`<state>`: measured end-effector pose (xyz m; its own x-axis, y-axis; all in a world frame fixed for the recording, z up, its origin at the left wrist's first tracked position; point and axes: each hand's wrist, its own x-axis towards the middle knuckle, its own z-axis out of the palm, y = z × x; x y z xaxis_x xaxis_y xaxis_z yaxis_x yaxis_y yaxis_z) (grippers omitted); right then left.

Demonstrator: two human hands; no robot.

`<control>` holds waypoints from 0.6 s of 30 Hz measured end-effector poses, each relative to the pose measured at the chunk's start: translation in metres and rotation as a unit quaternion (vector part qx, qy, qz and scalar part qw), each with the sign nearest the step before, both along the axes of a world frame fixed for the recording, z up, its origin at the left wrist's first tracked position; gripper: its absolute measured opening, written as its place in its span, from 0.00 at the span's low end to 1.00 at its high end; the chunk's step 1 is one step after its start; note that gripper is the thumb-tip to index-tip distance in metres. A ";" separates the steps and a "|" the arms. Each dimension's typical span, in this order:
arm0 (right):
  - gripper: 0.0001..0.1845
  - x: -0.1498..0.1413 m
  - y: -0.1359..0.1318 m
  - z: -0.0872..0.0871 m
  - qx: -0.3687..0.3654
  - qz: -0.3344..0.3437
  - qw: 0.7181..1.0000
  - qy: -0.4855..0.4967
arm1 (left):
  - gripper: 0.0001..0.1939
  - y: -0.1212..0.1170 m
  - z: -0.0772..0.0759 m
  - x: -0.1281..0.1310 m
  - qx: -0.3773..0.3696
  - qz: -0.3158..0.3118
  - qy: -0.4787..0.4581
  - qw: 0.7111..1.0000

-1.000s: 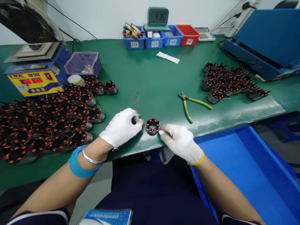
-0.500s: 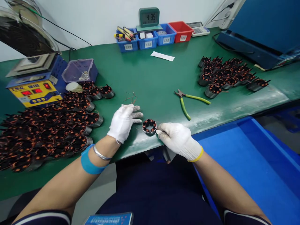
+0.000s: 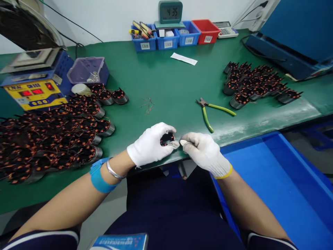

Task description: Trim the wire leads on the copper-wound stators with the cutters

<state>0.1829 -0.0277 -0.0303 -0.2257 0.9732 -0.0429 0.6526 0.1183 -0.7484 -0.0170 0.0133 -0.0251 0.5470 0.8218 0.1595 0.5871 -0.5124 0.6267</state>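
Note:
My left hand (image 3: 153, 144), in a white glove, is wrapped round a small motor stator (image 3: 167, 139) with copper windings, near the table's front edge. Close by on its right, my gloved right hand (image 3: 199, 149) has thumb and forefinger pinched together beside the stator. Whatever lies between those fingertips is too small to name. Green-handled cutting pliers (image 3: 205, 106) lie with handles spread, beyond my right hand. A few cut wire bits (image 3: 148, 105) are scattered beyond my left hand.
Many stators (image 3: 59, 139) crowd the left side, in front of a yellow-and-blue device (image 3: 39, 95). Another group (image 3: 255, 83) stands at the right. Blue bins (image 3: 168, 41) and a red bin (image 3: 205, 31) line the back. A large blue tray (image 3: 270, 180) sits below the table edge.
My left hand has moved from beside the stator to close round it. My right hand stays pinched, shifted slightly right. The view has tilted a little.

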 end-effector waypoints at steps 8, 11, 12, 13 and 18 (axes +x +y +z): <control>0.25 0.017 0.007 0.014 0.089 -0.126 0.984 0.094 | 0.14 -0.004 0.000 0.004 0.002 0.010 -0.004 1.000; 0.17 0.007 0.021 0.019 -0.006 0.001 0.999 -0.033 | 0.13 -0.003 0.000 0.004 0.001 0.011 -0.006 1.000; 0.13 0.003 0.025 0.017 -0.026 0.032 0.998 -0.039 | 0.12 -0.003 0.000 0.004 -0.002 0.011 -0.006 1.000; 0.13 0.000 0.027 0.013 -0.034 0.051 0.998 -0.032 | 0.12 -0.002 0.001 0.004 -0.004 0.012 -0.004 1.000; 0.16 -0.003 0.020 -0.003 -0.025 -0.001 0.999 0.040 | 0.13 -0.003 0.001 0.004 0.004 -0.004 0.030 1.000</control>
